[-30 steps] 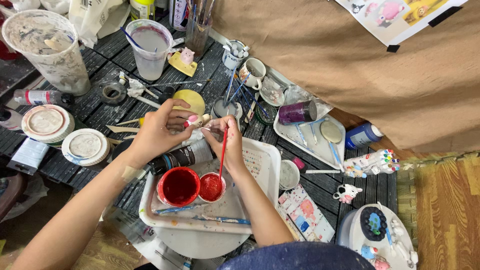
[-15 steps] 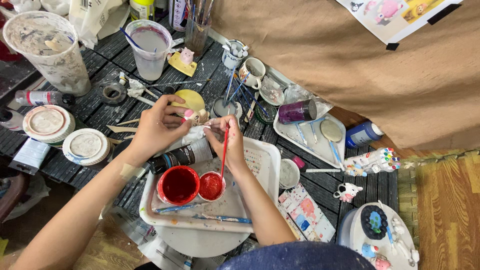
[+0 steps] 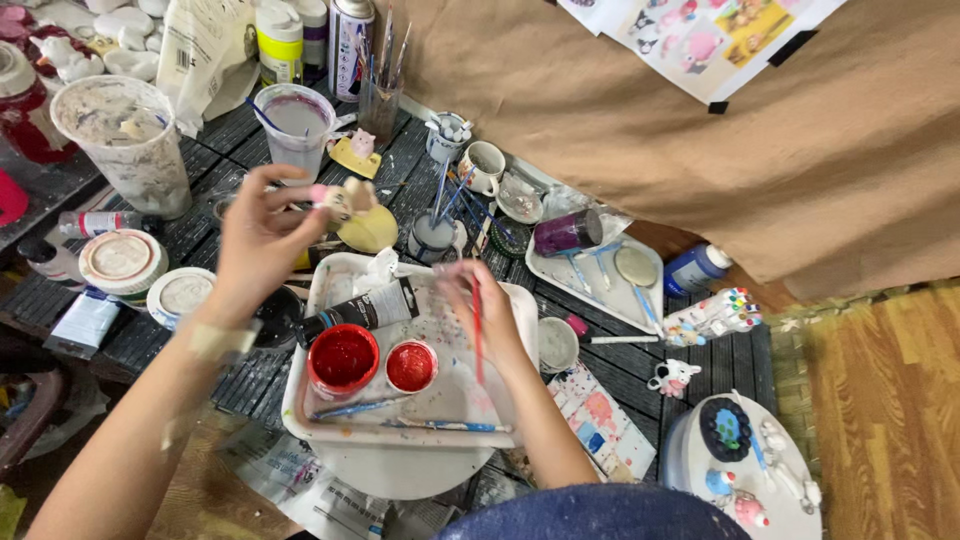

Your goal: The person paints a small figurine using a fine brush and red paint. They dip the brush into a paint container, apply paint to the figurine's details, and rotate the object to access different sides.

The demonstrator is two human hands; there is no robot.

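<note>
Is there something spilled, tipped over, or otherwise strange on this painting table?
A purple jar lies on its side on the small white tray. A black paint tube lies across the big tray's rim. Paint specks dot that tray, but both red cups stand upright, unspilled.

Left hand (image 3: 262,235) raised, fingers pinched in closed grip. Right hand (image 3: 478,305) lower, fingers curled, grip closed.

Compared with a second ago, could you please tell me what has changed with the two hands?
The left hand has lifted away from the right, raising the small pink and cream figurine it keeps its grip on. The right hand has drawn back over the white tray, still holding the red brush. The two red paint cups and the black paint tube stayed put.
</note>
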